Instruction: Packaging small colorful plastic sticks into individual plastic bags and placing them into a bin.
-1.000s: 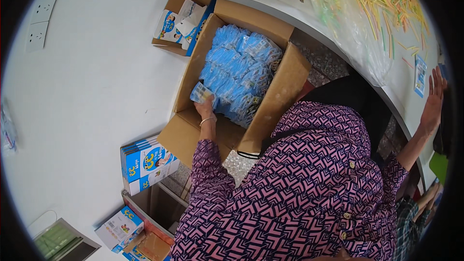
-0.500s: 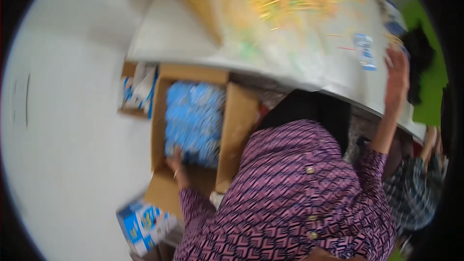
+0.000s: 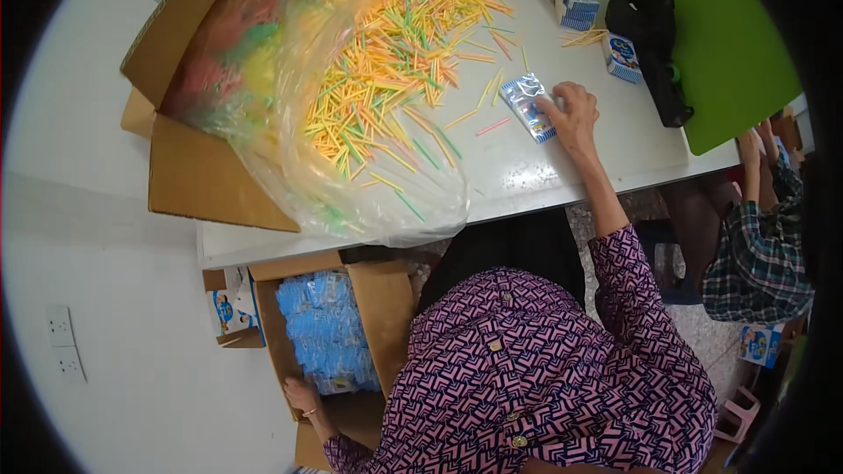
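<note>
My right hand point(image 3: 575, 118) is over the table beside a flat silver-and-blue packet point(image 3: 529, 108). Its fingers are bent and apart, and the thumb touches the packet's right side. Down at the left, my left hand point(image 3: 301, 395) grips the near left edge of an open cardboard box point(image 3: 384, 298); part of its fingers is hard to make out. Stacked blue packets point(image 3: 323, 329) fill much of that box. On the table lies a heap of thin sticks point(image 3: 373, 88) in yellow, orange, green and pink, spilling from a clear plastic bag point(image 3: 386, 211).
A larger cardboard box point(image 3: 215, 171) holds the bag at the table's left. Small blue-and-white cartons point(image 3: 571, 2) stand at the back, near a black cloth-like item point(image 3: 641, 9) and a green panel point(image 3: 729, 44). A person in a checked shirt point(image 3: 760, 259) sits at the right.
The view has swung up, showing more of the table. My right hand has come left to the packet, and my left hand has shifted from beside the stacked packets to the box's edge.
</note>
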A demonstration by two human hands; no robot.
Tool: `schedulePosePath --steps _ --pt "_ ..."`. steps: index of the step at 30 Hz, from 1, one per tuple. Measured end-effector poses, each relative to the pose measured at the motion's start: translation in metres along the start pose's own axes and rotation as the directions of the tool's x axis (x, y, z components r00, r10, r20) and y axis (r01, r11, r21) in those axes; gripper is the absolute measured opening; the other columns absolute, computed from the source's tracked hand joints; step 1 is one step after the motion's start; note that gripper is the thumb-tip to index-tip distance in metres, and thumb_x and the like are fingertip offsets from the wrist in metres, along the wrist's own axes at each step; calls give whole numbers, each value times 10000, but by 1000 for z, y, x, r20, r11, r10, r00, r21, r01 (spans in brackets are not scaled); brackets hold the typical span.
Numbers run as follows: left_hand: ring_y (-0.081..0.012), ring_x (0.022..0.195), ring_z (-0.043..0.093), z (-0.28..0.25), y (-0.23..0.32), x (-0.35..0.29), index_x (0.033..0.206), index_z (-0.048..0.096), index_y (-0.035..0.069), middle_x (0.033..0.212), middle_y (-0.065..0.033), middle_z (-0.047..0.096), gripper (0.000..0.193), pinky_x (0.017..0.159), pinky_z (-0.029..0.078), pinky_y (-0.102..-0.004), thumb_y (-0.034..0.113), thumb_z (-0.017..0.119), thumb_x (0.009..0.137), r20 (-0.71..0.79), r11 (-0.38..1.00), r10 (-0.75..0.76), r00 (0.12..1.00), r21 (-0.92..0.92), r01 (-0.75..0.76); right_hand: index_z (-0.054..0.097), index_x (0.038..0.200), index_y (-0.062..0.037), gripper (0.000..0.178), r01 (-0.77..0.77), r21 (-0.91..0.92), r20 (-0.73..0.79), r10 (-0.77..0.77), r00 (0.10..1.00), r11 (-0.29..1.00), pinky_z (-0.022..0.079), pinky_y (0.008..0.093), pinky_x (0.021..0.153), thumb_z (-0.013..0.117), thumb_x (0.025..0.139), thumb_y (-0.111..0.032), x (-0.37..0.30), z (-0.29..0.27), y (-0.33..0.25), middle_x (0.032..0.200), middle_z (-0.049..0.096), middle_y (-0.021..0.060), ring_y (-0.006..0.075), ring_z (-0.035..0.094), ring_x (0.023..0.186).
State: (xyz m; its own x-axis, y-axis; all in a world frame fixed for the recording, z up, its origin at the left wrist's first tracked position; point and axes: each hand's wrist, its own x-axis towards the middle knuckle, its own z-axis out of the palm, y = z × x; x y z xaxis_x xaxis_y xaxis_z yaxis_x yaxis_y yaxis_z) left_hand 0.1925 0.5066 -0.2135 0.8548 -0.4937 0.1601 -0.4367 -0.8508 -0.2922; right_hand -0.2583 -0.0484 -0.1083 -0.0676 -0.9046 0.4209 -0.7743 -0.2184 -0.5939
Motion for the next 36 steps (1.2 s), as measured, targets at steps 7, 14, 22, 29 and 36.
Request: schedulePosePath --steps 7,14,22,29,36 --pt "-356 726 591 -242 166 41 869 583 16 818 -178 599 243 634 473 -415 232 683 817 -219 720 381 898 -540 -436 659 872 -81 249 89 -24 23 -88 996 996 287 435 910 695 758 -299 -2 6 -10 1074 554 48 272 433 1064" --pt "-354 892 585 -333 344 52 987 603 -22 957 -176 628 312 800 465 -396 145 735 759 -672 3 589 448 -553 -833 637 858 -65 112 172 0 -106 -171 980 985 309 401 864 666 787 -146 1 -1 -6 987 580 47 250 485 970" --pt "-177 879 593 -340 480 75 1012 613 -21 930 -104 642 343 780 468 -304 178 734 760 -507 -335 753 420 -845 -418 591 992 -12 238 236 413 121 -310 943 880 464 329 752 691 791 -91 -23 -51 -65 951 628 119 245 582 856" --pt "-152 754 598 -337 461 66 869 642 -23 787 -81 640 113 701 465 -271 77 635 817 -464 -285 774 430 -863 -418 617 924 27 163 -230 698 436 -147 888 678 430 229 654 664 827 -96 -31 -39 -70 770 593 20 78 516 724" --pt "-272 731 549 -328 448 74 810 629 48 746 -92 597 48 691 418 -376 94 614 810 -608 -279 679 412 -732 -622 643 889 47 175 -243 677 515 -211 831 695 443 253 583 641 851 -125 -33 -31 -84 717 631 70 96 552 640"
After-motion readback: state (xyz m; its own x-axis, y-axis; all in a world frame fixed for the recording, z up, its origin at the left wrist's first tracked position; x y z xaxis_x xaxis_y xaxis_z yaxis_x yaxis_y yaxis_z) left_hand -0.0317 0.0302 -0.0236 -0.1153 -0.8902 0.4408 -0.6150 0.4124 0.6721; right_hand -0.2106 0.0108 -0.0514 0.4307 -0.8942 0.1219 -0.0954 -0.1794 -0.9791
